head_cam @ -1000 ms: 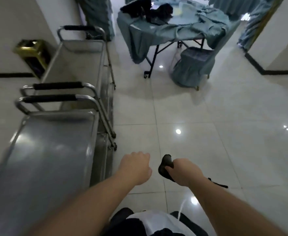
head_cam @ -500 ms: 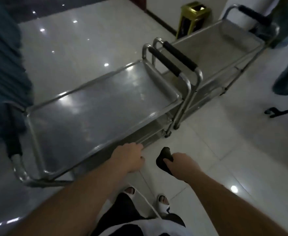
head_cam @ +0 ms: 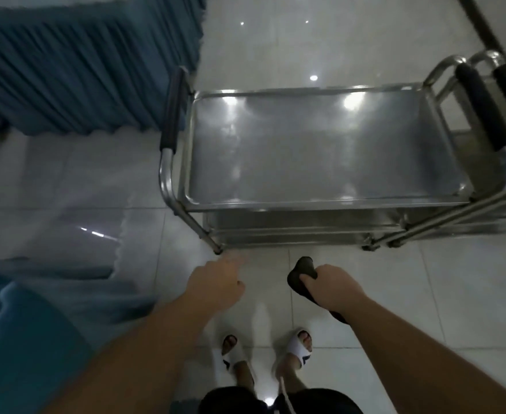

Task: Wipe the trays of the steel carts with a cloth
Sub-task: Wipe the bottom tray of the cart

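Floor (head_cam: pixel 350 40): pale glossy tiles, ceiling lights reflected as bright spots. Steel cart (head_cam: pixel 320 147) stands on it at centre, top tray bare, lower shelf visible beneath, black-padded handle at its left end; second cart (head_cam: pixel 484 121) touching or just beside its right end. Pleated blue drape (head_cam: pixel 75 73) reaches the floor far left; two sandalled feet (head_cam: pixel 298 346) at near edge.

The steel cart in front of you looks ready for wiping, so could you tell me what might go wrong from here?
1. The glossy tiled floor looks slick, and the white open-toed slippers may slip as the person leans in.
2. The shiny steel cart could roll away under a push, since the left hand holds nothing to steady it.
3. The dark cloth is bunched in the right hand, so it may wipe only a narrow strip.
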A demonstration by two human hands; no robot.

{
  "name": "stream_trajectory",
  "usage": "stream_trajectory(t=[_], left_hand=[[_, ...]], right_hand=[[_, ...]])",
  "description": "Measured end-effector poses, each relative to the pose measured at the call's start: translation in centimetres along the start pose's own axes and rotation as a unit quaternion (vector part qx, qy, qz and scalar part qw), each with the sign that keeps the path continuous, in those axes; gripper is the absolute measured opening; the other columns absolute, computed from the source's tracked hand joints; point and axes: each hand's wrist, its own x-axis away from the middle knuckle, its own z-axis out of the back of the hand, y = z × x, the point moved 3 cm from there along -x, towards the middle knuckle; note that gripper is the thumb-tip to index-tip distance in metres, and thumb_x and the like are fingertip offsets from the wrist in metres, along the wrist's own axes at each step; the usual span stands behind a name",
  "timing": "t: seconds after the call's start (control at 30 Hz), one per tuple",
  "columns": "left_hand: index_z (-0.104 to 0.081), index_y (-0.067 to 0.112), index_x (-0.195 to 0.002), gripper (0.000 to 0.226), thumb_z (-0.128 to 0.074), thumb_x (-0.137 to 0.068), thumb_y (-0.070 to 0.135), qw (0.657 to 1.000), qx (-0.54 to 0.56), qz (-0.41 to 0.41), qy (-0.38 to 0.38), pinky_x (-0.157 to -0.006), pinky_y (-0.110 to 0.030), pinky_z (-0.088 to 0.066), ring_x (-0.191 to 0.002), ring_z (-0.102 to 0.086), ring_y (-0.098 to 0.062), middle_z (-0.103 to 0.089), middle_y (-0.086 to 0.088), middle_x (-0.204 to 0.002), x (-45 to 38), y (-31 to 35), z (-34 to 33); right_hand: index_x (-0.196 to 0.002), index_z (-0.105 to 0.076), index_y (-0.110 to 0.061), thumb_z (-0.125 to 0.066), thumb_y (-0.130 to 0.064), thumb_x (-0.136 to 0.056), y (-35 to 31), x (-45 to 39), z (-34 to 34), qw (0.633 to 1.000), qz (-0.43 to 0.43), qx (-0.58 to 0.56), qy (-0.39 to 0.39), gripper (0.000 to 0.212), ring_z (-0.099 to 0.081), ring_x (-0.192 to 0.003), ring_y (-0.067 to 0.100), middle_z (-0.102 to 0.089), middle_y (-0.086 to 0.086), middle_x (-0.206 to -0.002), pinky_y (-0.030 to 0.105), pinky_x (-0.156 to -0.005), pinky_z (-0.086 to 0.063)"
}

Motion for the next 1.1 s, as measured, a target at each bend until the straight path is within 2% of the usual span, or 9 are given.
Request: stream_trajectory(t=[0.13, 0.23, 0.5, 0.6, 0.73, 0.87, 0.97, 1.03, 1.1], left_hand=[[-0.054, 0.024, -0.138, 0.043, -0.048, -0.097, 0.039, 0.998, 0.026, 0.05, -0.023, -0.09, -0.04, -0.05, -0.11, -0.062, -0.024, -0.061, -0.001, -0.128, -0.1, -5.6, -1.4], [-0.054, 0.023, -0.141, 0.044, -0.049, -0.1, 0.039, 0.994, 0.061, 0.081, -0.032, -0.097, -0.041, -0.051, -0.116, -0.06, -0.026, -0.06, -0.004, -0.134, -0.4, -8.8, -2.0], [-0.048, 0.026, -0.151, 0.051, -0.05, -0.102, 0.042, 0.967, 0.196, 0.162, -0.001, -0.101, -0.041, -0.05, -0.12, -0.059, -0.027, -0.056, -0.005, -0.146, -4.1, -12.9, -5.0], [-0.049, 0.027, -0.15, 0.053, -0.052, -0.1, 0.042, 0.952, 0.25, 0.178, 0.015, -0.095, -0.04, -0.054, -0.105, -0.062, -0.02, -0.059, -0.002, -0.138, -7.3, -13.6, -6.6], [-0.048, 0.029, -0.149, 0.053, -0.055, -0.098, 0.044, 0.932, 0.305, 0.183, 0.07, -0.072, -0.031, -0.049, -0.084, -0.06, -0.006, -0.059, 0.013, -0.11, -13.1, -15.8, -9.3], [-0.041, 0.029, -0.154, 0.065, -0.063, -0.097, 0.051, 0.887, 0.388, 0.204, 0.143, -0.067, -0.027, -0.052, -0.095, -0.064, -0.012, -0.055, 0.002, -0.145, -19.6, -19.2, -11.6], [-0.039, 0.026, -0.157, 0.08, -0.071, -0.092, 0.059, 0.855, 0.426, 0.216, 0.202, -0.086, -0.035, -0.056, -0.116, -0.061, -0.021, -0.053, 0.001, -0.15, -23.8, -21.8, -12.6], [-0.049, 0.027, -0.149, 0.07, -0.076, -0.09, 0.053, 0.83, 0.457, 0.195, 0.253, -0.084, -0.028, -0.055, -0.11, -0.063, -0.009, -0.058, 0.007, -0.138, -26.2, -22.6, -13.3], [-0.062, 0.034, -0.124, 0.038, -0.076, -0.091, 0.046, 0.802, 0.482, 0.153, 0.319, -0.072, -0.019, -0.053, -0.09, -0.066, 0.001, -0.067, 0.019, -0.112, -28.1, -22.6, -13.7]], right_hand=[[-0.08, -0.059, -0.019, -0.043, -0.058, -0.103, -5.5, -1.7, -2.5, 1.0, 0.025, 0.011, -0.006, 0.048, -0.062, -0.071, 0.019, -0.064, 0.003, -0.077, 0.032, -0.061, -0.046], [-0.083, -0.061, -0.017, -0.042, -0.06, -0.104, -9.1, -2.9, -4.7, 0.998, 0.053, 0.02, -0.02, 0.052, -0.064, -0.071, 0.022, -0.064, 0.004, -0.076, 0.035, -0.066, -0.052], [-0.08, -0.057, -0.016, -0.041, -0.057, -0.106, -12.7, -8.7, -7.8, 0.993, 0.104, 0.04, -0.047, 0.051, -0.059, -0.068, 0.022, -0.062, 0.007, -0.076, 0.032, -0.058, -0.042], [-0.083, -0.058, -0.015, -0.04, -0.056, -0.107, -13.0, -12.4, -8.3, 0.994, 0.106, 0.026, -0.028, 0.051, -0.059, -0.068, 0.022, -0.062, 0.008, -0.078, 0.033, -0.056, -0.04], [-0.087, -0.063, -0.015, -0.043, -0.056, -0.105, -14.1, -18.7, -10.3, 0.995, 0.091, -0.042, 0.013, 0.049, -0.063, -0.073, 0.027, -0.065, 0.009, -0.079, 0.036, -0.064, -0.049], [-0.09, -0.06, -0.026, -0.043, -0.058, -0.103, -15.6, -25.4, -12.7, 0.987, 0.126, -0.08, 0.059, 0.039, -0.061, -0.076, 0.023, -0.058, -0.006, -0.075, 0.034, -0.069, -0.046], [-0.09, -0.058, -0.027, -0.042, -0.059, -0.103, -17.2, -29.9, -13.8, 0.976, 0.164, -0.088, 0.11, 0.038, -0.059, -0.077, 0.024, -0.057, -0.006, -0.076, 0.034, -0.069, -0.043], [-0.094, -0.056, -0.023, -0.04, -0.06, -0.105, -18.3, -32.6, -14.3, 0.969, 0.176, -0.073, 0.155, 0.041, -0.054, -0.075, 0.022, -0.054, -0.003, -0.078, 0.034, -0.068, -0.04], [-0.091, -0.055, -0.024, -0.041, -0.06, -0.105, -19.4, -34.8, -14.6, 0.957, 0.175, -0.109, 0.203, 0.041, -0.051, -0.072, 0.02, -0.05, -0.007, -0.073, 0.034, -0.066, -0.039]])
